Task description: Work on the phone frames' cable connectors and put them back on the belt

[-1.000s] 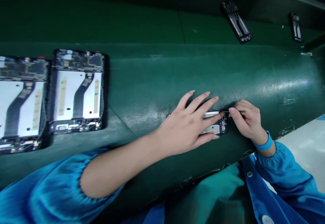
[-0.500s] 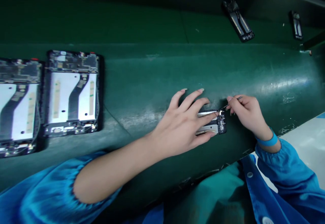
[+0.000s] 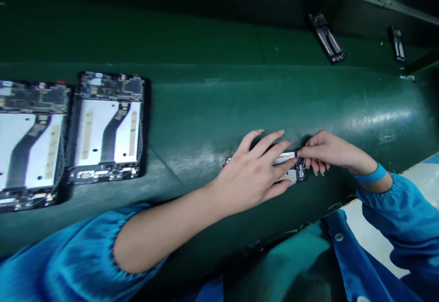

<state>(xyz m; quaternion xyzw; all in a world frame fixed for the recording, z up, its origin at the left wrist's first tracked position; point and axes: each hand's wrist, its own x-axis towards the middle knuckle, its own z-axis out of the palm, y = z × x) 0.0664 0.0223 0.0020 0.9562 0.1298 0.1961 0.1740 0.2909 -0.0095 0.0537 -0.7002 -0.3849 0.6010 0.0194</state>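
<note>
An opened phone frame [image 3: 295, 170] lies on the green belt [image 3: 206, 110] near its front edge, mostly hidden under my left hand [image 3: 255, 172]. That hand lies flat on it with fingers stretched out, pressing it down. My right hand [image 3: 320, 152] is pinched round a thin metal tool, likely tweezers [image 3: 306, 149], whose tip meets the frame's right end by the small circuit board.
Two more opened phone frames [image 3: 108, 126] [image 3: 29, 140] lie side by side at the left of the belt. On the far strip lie two dark phone parts [image 3: 327, 38] [image 3: 397, 44]. A white surface [image 3: 416, 178] borders the belt at the right.
My right hand turned over and came in low against the frame's right end, bringing the tool tip down onto it. My left hand stayed flat on the frame.
</note>
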